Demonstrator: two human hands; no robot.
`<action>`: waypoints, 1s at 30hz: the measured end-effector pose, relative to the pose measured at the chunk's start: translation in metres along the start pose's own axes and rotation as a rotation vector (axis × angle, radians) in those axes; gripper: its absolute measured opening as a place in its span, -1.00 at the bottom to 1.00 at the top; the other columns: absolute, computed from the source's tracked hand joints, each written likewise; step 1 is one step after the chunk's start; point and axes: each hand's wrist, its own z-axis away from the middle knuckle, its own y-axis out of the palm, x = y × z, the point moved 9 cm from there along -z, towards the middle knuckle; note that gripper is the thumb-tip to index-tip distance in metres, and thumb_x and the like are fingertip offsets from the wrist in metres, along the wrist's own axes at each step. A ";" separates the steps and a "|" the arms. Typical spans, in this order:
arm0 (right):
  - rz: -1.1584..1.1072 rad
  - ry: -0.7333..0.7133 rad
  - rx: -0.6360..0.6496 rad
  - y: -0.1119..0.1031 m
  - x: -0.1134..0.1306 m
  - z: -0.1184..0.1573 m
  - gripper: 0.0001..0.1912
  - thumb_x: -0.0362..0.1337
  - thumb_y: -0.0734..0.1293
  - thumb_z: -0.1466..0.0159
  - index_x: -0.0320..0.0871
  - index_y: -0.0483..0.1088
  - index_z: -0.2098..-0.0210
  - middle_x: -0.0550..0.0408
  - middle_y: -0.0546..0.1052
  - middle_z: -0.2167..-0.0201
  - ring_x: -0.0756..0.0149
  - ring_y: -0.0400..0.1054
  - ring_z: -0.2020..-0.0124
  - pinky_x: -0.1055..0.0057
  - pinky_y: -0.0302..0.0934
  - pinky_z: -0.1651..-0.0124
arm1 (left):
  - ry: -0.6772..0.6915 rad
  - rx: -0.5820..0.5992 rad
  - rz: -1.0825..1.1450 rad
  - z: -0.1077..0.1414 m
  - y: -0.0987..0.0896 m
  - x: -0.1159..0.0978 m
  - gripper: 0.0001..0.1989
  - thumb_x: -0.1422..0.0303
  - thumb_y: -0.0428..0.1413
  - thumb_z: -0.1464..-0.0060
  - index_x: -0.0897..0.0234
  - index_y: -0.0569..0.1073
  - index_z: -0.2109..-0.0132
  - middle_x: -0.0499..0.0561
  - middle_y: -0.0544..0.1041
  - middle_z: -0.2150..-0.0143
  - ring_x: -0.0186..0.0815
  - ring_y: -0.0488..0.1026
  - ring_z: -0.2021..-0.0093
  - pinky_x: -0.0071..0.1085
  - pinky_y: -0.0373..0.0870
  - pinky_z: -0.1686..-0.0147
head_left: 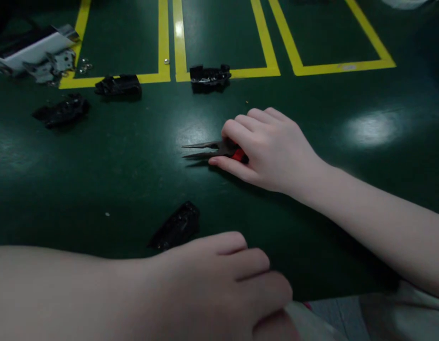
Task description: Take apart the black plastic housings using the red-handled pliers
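My right hand (272, 147) is closed around the handles of needle-nose pliers (224, 148), whose red grip shows between thumb and forefinger. The pliers' long dark jaws point left over the green table and stand slightly apart, with nothing between them. Low in the view, my left hand (237, 279) is curled with its back upward. Its fingertips are hidden, so I cannot see what they hold, if anything. Just beyond the left wrist lies a black plastic part (177, 226), partly covered by the forearm.
Several black plastic parts lie farther back, among them one (210, 77) on the yellow tape (247, 73) and another (118, 85) to its left. Metal plates (50, 66) and a white-and-grey piece (38, 49) sit at the back left, near small shiny bits (85, 66).
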 end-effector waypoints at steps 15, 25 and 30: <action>-0.021 -0.014 -0.023 -0.002 0.001 0.000 -0.48 0.06 0.11 -0.42 -0.26 0.40 0.01 -0.15 0.54 0.19 0.06 0.36 0.21 0.19 0.15 0.22 | -0.001 -0.177 -0.154 -0.029 0.015 0.010 -0.77 0.47 0.10 -0.19 0.26 0.51 0.44 0.03 0.44 0.43 -0.29 0.33 0.46 -0.32 0.18 0.49; 0.002 -0.033 -0.042 -0.002 0.002 -0.001 -0.48 0.04 0.10 -0.43 -0.29 0.41 0.04 -0.14 0.53 0.21 0.12 0.33 0.25 0.23 0.12 0.22 | 0.076 -0.068 -0.395 -0.030 0.014 0.008 -0.75 0.46 0.00 -0.27 0.36 0.54 0.32 0.09 0.47 0.38 -0.26 0.36 0.42 -0.29 0.20 0.38; 0.010 -0.055 -0.067 -0.002 0.002 -0.001 -0.49 0.04 0.10 -0.42 -0.28 0.42 0.07 -0.18 0.54 0.22 0.10 0.32 0.27 0.20 0.11 0.22 | -0.110 -0.083 -0.421 0.007 -0.036 0.029 -0.73 0.46 -0.09 -0.34 0.31 0.44 0.30 0.01 0.45 0.36 -0.25 0.38 0.33 -0.29 0.20 0.22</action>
